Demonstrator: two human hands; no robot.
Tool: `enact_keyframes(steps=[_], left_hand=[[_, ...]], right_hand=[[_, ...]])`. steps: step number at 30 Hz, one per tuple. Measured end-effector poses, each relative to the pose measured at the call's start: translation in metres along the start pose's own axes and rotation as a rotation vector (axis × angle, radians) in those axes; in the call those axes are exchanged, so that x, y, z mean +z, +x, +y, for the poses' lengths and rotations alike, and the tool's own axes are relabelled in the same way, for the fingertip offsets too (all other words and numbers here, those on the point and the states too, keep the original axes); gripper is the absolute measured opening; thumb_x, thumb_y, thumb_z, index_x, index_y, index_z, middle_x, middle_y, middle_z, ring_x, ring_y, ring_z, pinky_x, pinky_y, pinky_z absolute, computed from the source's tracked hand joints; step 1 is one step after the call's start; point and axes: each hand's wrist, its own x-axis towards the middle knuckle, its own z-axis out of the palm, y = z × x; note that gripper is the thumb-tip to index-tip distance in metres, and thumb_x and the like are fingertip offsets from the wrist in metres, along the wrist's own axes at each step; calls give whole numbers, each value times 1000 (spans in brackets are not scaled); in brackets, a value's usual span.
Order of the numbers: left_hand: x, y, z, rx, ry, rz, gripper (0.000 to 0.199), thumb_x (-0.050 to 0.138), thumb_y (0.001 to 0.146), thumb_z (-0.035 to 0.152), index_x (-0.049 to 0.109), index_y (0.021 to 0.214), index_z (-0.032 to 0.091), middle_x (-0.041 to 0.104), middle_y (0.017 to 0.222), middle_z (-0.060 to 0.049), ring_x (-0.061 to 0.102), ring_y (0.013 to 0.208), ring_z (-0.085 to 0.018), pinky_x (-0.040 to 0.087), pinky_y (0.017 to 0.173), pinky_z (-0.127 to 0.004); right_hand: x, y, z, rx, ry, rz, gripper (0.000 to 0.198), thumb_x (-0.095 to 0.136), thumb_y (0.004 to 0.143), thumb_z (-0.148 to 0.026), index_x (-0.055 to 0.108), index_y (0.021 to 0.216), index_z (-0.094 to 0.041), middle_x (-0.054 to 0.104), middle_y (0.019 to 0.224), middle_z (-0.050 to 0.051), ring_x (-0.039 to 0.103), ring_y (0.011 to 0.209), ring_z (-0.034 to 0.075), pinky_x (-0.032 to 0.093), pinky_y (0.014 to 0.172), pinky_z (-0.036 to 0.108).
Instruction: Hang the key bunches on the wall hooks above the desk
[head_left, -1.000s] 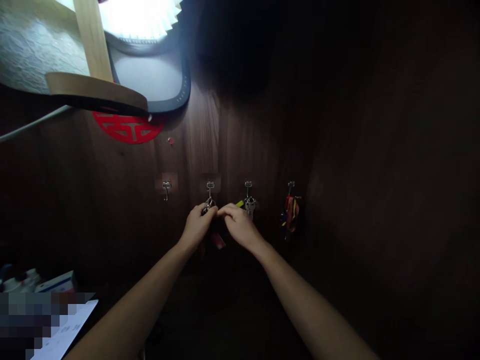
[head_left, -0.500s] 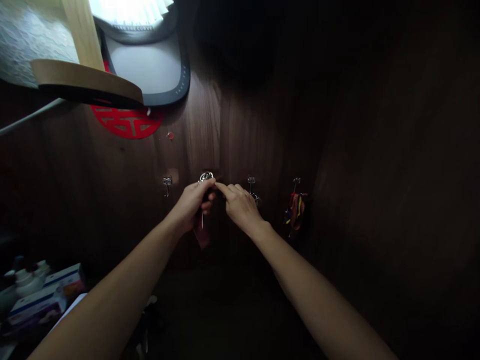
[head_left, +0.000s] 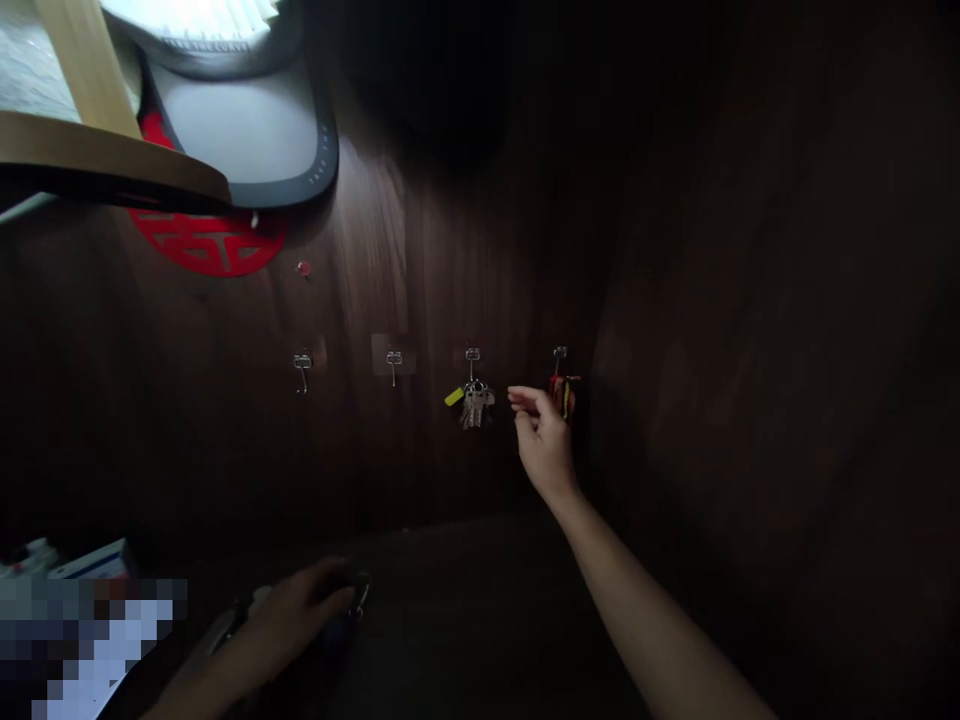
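Note:
My left hand (head_left: 321,597) is low in the dim area, its fingers curled at a metal key ring (head_left: 361,592) that sticks out past the fingertips. Below the fingers something dark hangs or lies, too dark to make out. My right hand (head_left: 546,435) is raised before the wall, thumb and fingers apart with nothing between them. Just left of its fingertips, a bunch of keys (head_left: 476,403) with a yellow tag (head_left: 454,397) hangs from a metal hook (head_left: 472,356). Partly behind the right hand, a red and yellow bundle (head_left: 568,396) hangs from another hook (head_left: 560,354).
Two bare hooks, one at the left (head_left: 302,362) and one beside the keys (head_left: 394,360), are fixed to the dark wood wall. A cap (head_left: 244,130), a red paper cutout (head_left: 217,250) and a wooden-rimmed object (head_left: 112,160) are upper left. A box (head_left: 94,562) stands lower left.
My left hand has moved down and left with the key ring, leaving the second hook bare. My right hand has shifted right, uncovering the hanging keys. The view has turned slightly right.

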Motion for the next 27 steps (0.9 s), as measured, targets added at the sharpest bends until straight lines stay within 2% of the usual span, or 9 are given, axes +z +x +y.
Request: enact_keyframes(steps=[2, 6, 9, 12, 16, 19, 22, 24, 27], left_hand=[[-10, 10, 25, 103, 21, 35, 47, 57, 72, 46, 61, 113, 22, 66, 120, -7, 59, 112, -28, 44, 95, -37], [-8, 44, 107, 335, -135, 116, 51, 55, 77, 43, 52, 123, 21, 58, 129, -8, 55, 116, -25, 45, 94, -34], [6, 75, 166, 498, -332, 215, 54, 57, 78, 38, 46, 127, 18, 55, 130, -10, 52, 119, -22, 41, 97, -32], [19, 98, 205, 496, -391, 253, 51, 61, 75, 39, 53, 119, 14, 63, 110, -12, 58, 105, -23, 42, 92, -34], [30, 109, 226, 439, -441, 216, 42, 74, 61, 44, 66, 89, 15, 63, 90, -7, 57, 96, -27, 40, 90, -38], [36, 107, 232, 391, -554, 110, 31, 75, 59, 42, 65, 72, 17, 61, 75, -2, 59, 87, -23, 45, 81, -33], [41, 103, 234, 326, -715, -34, 25, 69, 68, 39, 61, 80, 18, 60, 71, 2, 60, 72, -16, 49, 65, -27], [45, 101, 235, 280, -823, -131, 20, 65, 72, 34, 59, 85, 19, 60, 74, 2, 60, 68, -13, 51, 61, -25], [49, 101, 236, 227, -951, -236, 17, 62, 75, 27, 58, 91, 21, 61, 79, 3, 61, 69, -10, 53, 63, -25]], right_hand=[[6, 3, 12, 187, 131, -51, 38, 43, 70, -9, 56, 105, -20, 63, 102, 7, 60, 91, 19, 50, 77, 36], [23, 4, 15, 446, 431, -181, 41, 46, 64, -13, 55, 103, -20, 66, 95, 4, 61, 86, 17, 49, 72, 31], [28, 5, 9, 506, 529, -228, 39, 46, 62, -13, 58, 99, -21, 67, 90, 1, 61, 82, 15, 48, 71, 27], [24, 7, 6, 508, 496, -293, 35, 44, 64, -13, 61, 94, -20, 66, 88, 1, 60, 79, 15, 48, 67, 26], [8, 9, -1, 337, 231, -355, 27, 44, 71, -12, 61, 91, -18, 66, 83, 2, 58, 73, 15, 48, 66, 28], [-8, 10, -14, 130, -48, -390, 23, 48, 75, -12, 62, 93, -17, 66, 83, 3, 58, 76, 17, 46, 69, 29], [-26, 15, -28, -14, -252, -538, 12, 54, 78, -17, 64, 84, -19, 65, 84, 3, 58, 77, 16, 44, 69, 28], [-35, 23, -33, -31, -348, -629, 14, 55, 80, -25, 65, 72, -20, 62, 71, -1, 57, 65, 14, 40, 59, 25], [-38, 40, -33, -62, -434, -534, 23, 50, 86, -29, 66, 70, -21, 61, 63, -2, 56, 59, 13, 38, 55, 24]])
